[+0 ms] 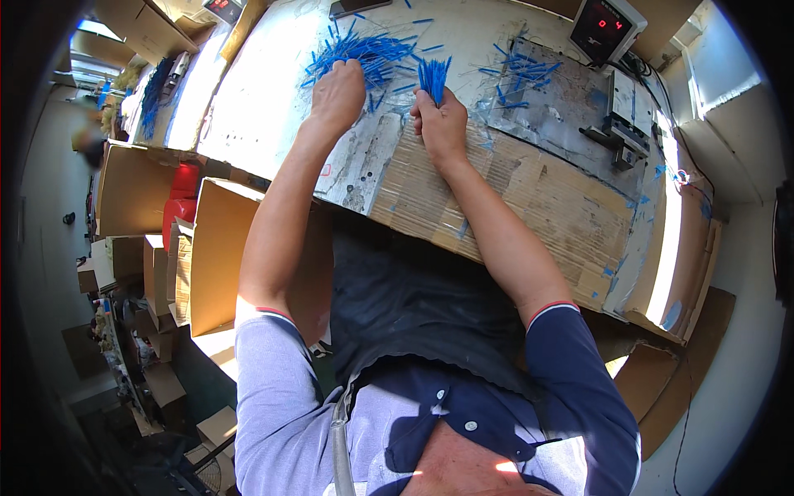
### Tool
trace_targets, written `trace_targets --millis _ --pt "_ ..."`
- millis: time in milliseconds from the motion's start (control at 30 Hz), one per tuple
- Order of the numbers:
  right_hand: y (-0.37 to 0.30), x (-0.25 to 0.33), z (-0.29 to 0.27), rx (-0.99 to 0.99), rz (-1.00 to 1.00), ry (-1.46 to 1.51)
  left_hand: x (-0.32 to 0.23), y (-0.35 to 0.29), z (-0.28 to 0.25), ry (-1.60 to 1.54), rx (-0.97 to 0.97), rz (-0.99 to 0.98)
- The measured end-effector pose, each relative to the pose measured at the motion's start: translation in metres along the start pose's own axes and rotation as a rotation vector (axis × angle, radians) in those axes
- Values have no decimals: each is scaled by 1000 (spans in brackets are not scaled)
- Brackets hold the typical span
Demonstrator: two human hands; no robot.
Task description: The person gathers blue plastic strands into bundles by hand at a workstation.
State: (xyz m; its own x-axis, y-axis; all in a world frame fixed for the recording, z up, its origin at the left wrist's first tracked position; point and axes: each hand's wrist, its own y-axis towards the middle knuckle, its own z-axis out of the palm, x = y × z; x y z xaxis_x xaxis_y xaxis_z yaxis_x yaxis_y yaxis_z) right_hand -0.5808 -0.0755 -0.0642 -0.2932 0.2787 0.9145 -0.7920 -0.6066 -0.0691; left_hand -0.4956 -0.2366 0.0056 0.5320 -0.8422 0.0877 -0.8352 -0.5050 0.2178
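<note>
My right hand (442, 124) is closed round an upright bundle of thin blue sticks (434, 78), whose tips fan out above the fist. To its left, my left hand (337, 93) is at the near edge of a loose pile of similar blue sticks (376, 58). Its fingers are curled together, and whatever they may hold is hidden behind the hand. Some pieces in the pile seem to have thin wire-like ends, too fine to make out fully.
More blue sticks (529, 70) lie scattered on a dark metal plate at the right. Behind it stands a small display box (608, 31) with red digits. A metal clamp-like fixture (622, 124) sits at the right. Flattened cardboard (529, 194) covers the table's near edge; cardboard boxes (223, 248) stand at the left.
</note>
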Motion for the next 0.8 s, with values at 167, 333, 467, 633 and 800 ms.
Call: trace_targets --millis 167,333,467,633,800 --pt "0 0 0 3 -7 58 20 11 -30 -3 177 -85" --pt "0 4 0 -12 13 77 24 13 -51 20 197 -55" --pt "0 3 1 3 15 59 21 26 -73 125 414 33" --pt "0 1 0 93 -39 58 -7 42 -113 389 328 232" --pt "-9 3 11 289 -151 -73 -14 49 -114 470 363 389"
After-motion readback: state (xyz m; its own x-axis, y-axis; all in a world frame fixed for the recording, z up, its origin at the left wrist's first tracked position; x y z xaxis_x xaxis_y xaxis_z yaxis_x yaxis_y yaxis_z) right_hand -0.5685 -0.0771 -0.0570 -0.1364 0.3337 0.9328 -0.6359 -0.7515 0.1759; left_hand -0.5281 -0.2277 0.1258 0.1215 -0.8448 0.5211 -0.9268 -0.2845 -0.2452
